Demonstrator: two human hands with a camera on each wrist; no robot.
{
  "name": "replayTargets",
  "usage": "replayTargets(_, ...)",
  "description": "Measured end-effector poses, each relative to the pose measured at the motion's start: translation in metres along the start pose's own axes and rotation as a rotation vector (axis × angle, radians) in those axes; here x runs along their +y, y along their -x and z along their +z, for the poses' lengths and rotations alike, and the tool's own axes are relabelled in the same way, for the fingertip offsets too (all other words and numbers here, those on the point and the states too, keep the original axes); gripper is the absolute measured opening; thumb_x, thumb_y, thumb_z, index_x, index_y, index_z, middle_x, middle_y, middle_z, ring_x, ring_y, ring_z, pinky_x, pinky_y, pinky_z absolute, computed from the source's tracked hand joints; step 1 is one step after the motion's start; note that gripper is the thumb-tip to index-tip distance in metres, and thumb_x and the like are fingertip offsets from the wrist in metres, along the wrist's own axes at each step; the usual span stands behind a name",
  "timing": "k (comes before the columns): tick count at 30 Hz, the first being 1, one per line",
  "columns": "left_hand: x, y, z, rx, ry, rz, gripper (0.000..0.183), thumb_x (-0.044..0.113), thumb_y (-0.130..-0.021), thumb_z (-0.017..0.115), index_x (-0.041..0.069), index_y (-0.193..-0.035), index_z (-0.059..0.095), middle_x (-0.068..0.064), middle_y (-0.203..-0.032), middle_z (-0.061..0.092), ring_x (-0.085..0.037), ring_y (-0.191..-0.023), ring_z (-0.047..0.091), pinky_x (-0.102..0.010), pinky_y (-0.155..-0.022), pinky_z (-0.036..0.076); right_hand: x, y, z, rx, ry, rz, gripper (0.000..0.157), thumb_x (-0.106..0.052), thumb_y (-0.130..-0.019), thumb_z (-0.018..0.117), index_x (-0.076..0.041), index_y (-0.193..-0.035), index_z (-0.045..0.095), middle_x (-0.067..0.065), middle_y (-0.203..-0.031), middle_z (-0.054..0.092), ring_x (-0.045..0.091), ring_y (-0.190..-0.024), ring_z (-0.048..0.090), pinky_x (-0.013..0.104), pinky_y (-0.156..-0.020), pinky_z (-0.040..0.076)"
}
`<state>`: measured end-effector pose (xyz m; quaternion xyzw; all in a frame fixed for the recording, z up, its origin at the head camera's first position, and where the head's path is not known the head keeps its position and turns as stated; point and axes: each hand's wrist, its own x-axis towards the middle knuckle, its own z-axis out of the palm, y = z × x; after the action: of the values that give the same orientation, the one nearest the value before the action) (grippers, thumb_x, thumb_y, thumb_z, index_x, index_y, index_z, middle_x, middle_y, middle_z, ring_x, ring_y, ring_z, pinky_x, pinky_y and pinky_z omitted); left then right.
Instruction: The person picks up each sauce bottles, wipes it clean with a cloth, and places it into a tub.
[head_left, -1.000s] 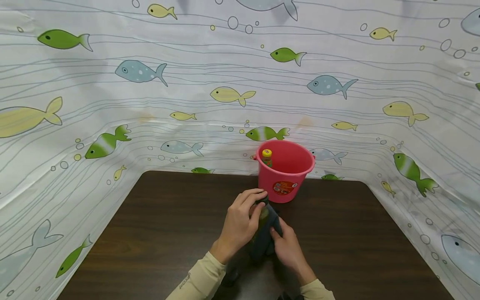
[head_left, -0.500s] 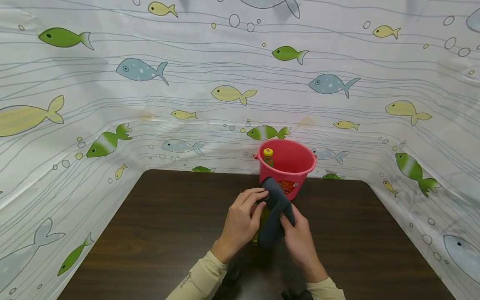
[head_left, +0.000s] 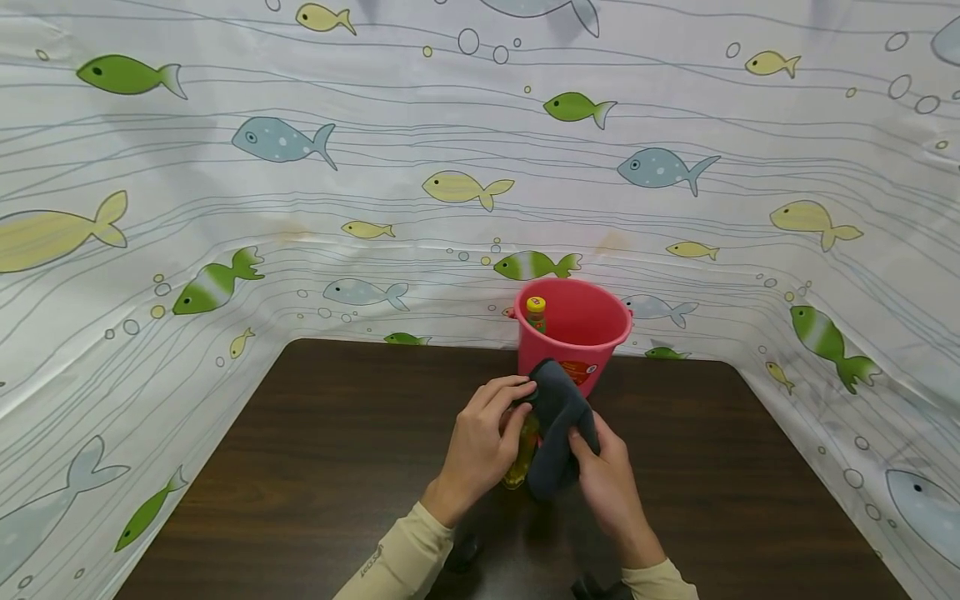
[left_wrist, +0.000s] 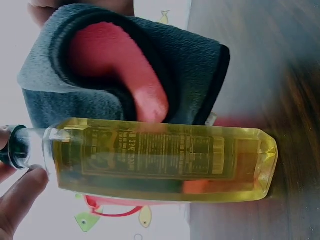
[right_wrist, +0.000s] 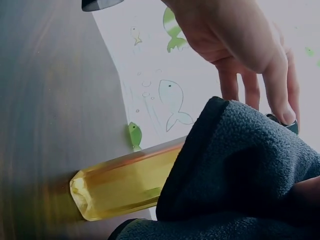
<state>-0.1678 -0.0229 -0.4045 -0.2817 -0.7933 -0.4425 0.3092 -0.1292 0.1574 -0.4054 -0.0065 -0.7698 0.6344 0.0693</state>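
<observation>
My left hand [head_left: 483,437] pinches the dark cap at the top of a clear bottle [left_wrist: 165,160] of yellow liquid, with fingertips and thumb around the neck. Its faceted body stands upright over the table, partly behind the cloth in the head view. In my right hand [head_left: 611,483] is a dark grey cloth [head_left: 558,417] with black edging, bunched and folded, held just right of the bottle. The left wrist view shows the cloth's curled fold beside the bottle. The right wrist view has the cloth covering the bottle's upper part.
Behind the hands stands a pink bucket [head_left: 528,354], with a yellow-capped bottle [head_left: 536,312] inside it. A dark wooden table [head_left: 337,433] spreads beneath. Fish-patterned white sheeting [head_left: 420,275] rises around its back and sides. A small dark object [head_left: 462,552] lies near my left sleeve.
My right hand has moved the cloth rightward and up from along the bottle, so more of the bottle's lower body shows. My left hand has stayed at the cap.
</observation>
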Motion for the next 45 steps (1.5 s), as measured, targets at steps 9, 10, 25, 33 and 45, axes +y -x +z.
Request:
replayTargets(9, 0.0, 0.0, 0.0, -0.014, 0.004, -0.012, 0.03, 0.009, -0.099, 0.073, 0.006, -0.129, 0.075, -0.009, -0.132, 0.072, -0.024, -0.118, 0.069, -0.033, -0.088, 0.065, 0.007, -0.002, -0.001, -0.013, -0.009, 0.016, 0.035, -0.012, -0.112, 0.05, -0.007, -0.145, 0.06, 0.018, -0.142, 0.064, 0.03, -0.127, 0.063, 0.032, -0.098, 0.058)
replayTargets(10, 0.0, 0.0, 0.0, -0.014, 0.005, -0.012, 0.03, 0.009, -0.099, 0.073, 0.006, -0.129, 0.075, -0.009, -0.132, 0.072, -0.024, -0.118, 0.069, -0.033, -0.088, 0.065, 0.007, -0.003, -0.001, -0.013, -0.011, 0.017, 0.035, -0.012, -0.112, 0.05, -0.007, -0.145, 0.06, 0.019, -0.142, 0.064, 0.03, -0.127, 0.064, 0.033, -0.098, 0.058)
replayTargets(25, 0.0, 0.0, -0.001, -0.004, 0.003, -0.001, 0.03, 0.007, -0.098, 0.074, 0.006, -0.128, 0.075, -0.009, -0.132, 0.073, -0.024, -0.118, 0.07, -0.032, -0.087, 0.065, 0.01, -0.009, -0.003, -0.065, -0.15, 0.086, 0.041, -0.012, -0.113, 0.046, -0.003, -0.153, 0.052, 0.019, -0.156, 0.054, 0.033, -0.138, 0.055, 0.035, -0.106, 0.055)
replayTargets(33, 0.0, 0.0, 0.0, -0.004, 0.009, -0.003, 0.03, 0.008, -0.098, 0.074, 0.006, -0.128, 0.075, -0.009, -0.132, 0.073, -0.024, -0.118, 0.07, -0.033, -0.089, 0.065, 0.012, -0.01, -0.003, -0.07, -0.156, 0.08, 0.041, -0.013, -0.113, 0.047, -0.003, -0.152, 0.053, 0.02, -0.152, 0.055, 0.03, -0.131, 0.059, 0.027, -0.098, 0.057)
replayTargets(45, 0.001, -0.001, -0.001, 0.001, 0.016, -0.003, 0.029, 0.009, -0.099, 0.073, 0.006, -0.128, 0.075, -0.009, -0.133, 0.072, -0.024, -0.12, 0.071, -0.034, -0.091, 0.065, -0.001, 0.008, 0.006, -0.134, -0.008, 0.071, 0.052, -0.021, -0.112, 0.052, -0.013, -0.162, 0.043, 0.016, -0.164, 0.049, 0.037, -0.149, 0.05, 0.058, -0.118, 0.047)
